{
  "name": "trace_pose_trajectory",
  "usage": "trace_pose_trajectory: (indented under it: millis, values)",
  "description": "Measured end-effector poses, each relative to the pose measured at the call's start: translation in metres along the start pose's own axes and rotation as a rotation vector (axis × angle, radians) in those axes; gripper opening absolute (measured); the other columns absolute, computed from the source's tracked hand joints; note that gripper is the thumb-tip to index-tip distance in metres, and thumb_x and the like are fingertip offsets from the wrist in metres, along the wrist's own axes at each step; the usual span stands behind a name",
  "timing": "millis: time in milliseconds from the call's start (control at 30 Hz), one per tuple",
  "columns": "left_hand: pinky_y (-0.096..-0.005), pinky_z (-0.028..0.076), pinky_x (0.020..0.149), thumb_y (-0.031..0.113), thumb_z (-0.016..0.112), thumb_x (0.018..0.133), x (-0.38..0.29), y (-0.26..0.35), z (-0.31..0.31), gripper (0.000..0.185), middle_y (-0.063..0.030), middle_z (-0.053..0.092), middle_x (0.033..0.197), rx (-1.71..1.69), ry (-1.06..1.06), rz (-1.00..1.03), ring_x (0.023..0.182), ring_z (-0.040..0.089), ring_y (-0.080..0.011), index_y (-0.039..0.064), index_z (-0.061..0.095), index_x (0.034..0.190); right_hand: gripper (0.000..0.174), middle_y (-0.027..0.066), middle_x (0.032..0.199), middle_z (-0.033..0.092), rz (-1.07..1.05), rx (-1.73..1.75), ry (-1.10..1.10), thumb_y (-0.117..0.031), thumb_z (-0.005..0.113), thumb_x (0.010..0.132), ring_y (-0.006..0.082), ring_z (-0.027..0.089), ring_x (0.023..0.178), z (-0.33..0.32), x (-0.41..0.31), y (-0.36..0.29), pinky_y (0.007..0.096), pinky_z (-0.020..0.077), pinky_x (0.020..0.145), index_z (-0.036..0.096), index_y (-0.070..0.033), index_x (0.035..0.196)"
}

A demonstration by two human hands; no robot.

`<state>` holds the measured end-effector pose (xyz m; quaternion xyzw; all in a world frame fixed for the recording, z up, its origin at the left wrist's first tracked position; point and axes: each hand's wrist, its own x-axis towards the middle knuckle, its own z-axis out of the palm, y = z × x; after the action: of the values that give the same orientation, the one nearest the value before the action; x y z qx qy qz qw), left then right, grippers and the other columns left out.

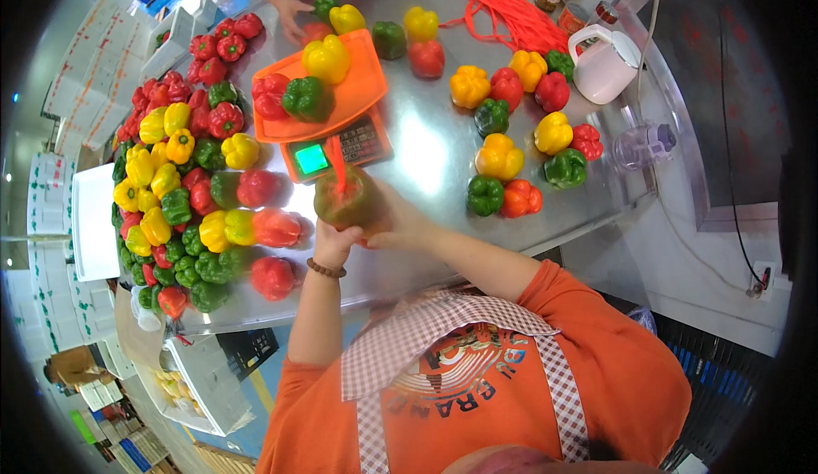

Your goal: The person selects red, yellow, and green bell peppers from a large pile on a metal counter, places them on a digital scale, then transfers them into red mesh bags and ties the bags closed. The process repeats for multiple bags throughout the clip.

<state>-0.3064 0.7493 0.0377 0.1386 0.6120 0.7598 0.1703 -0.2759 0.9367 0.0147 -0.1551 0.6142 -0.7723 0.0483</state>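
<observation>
Both my hands hold a blurred green and reddish bundle of bell pepper (342, 202), with a red strip (339, 161) standing up from its top. My left hand (335, 243), with a beaded bracelet at the wrist, grips it from below and the left. My right hand (406, 221) wraps its right side, partly blurred. Just beyond is a digital scale (354, 142) with a lit green display. An orange tray (361, 84) on the scale bears a red, a green and a yellow bell pepper. Whether more peppers are inside the bundle is hidden.
A large pile of bell peppers (166, 180) covers the metal table's left. Groups of peppers (500, 156) stand right, near a white electric kettle (604, 65), a plastic bottle (642, 147) and red net strips (498, 7). Another person's hand (291, 17) reaches in opposite.
</observation>
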Motion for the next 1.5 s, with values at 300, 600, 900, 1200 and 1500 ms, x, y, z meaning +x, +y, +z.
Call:
trace_pose_trajectory:
  millis: [300,600,900,1200,1500]
  values:
    - [-0.0428,0.031,0.117,0.058,0.051,0.098,0.022,0.049,0.037,0.079,-0.0084,0.039,0.154,-0.476,-0.092,-0.175,0.14,0.04,-0.0255,0.01,0.025,0.156,0.1,0.0129,0.149,0.044,0.258,0.577,0.076,-0.028,0.079,0.079,0.0252,0.047,0.135,-0.014,-0.038,-0.045,0.0422,0.0382,0.113,0.02,-0.007,0.157]
    - [-0.0383,0.043,0.104,0.028,0.056,0.103,0.005,0.04,0.0,0.046,-0.0114,0.058,0.133,-0.38,0.19,-0.382,0.118,0.058,-0.0232,0.007,0.047,0.143,0.053,0.0121,0.117,0.068,0.359,0.386,0.594,-0.043,0.064,0.094,0.0253,0.069,0.102,-0.246,0.099,-0.125,0.0431,0.0569,0.091,0.055,-0.005,0.13]
    - [-0.0287,0.053,0.087,0.022,0.056,0.103,-0.019,0.002,-0.023,0.027,-0.0086,0.068,0.116,-0.372,0.385,-0.542,0.101,0.067,-0.0158,0.006,0.06,0.124,0.059,0.0109,0.113,0.069,0.542,-0.141,0.675,-0.037,0.078,0.086,0.0221,0.069,0.097,-0.392,0.207,-0.068,0.0387,0.0578,0.084,0.057,-0.004,0.13]
    - [-0.0285,0.053,0.088,0.021,0.057,0.102,-0.01,-0.008,-0.035,0.027,-0.0083,0.069,0.116,-0.378,0.438,-0.562,0.101,0.067,-0.0152,0.006,0.061,0.124,0.047,0.0161,0.12,0.067,0.604,-0.798,0.848,-0.032,0.069,0.091,0.03,0.068,0.104,-0.472,0.209,0.029,0.0412,0.0539,0.091,0.06,-0.007,0.129]
    - [-0.0274,0.052,0.087,0.021,0.058,0.102,-0.003,-0.019,-0.03,0.026,-0.0064,0.069,0.115,-0.358,0.394,-0.577,0.099,0.066,-0.0133,0.007,0.061,0.123,0.023,0.0188,0.101,0.071,0.742,-1.806,0.043,-0.024,0.064,0.087,0.0379,0.067,0.096,-0.507,0.183,0.022,0.0453,0.0539,0.084,0.066,-0.005,0.101]
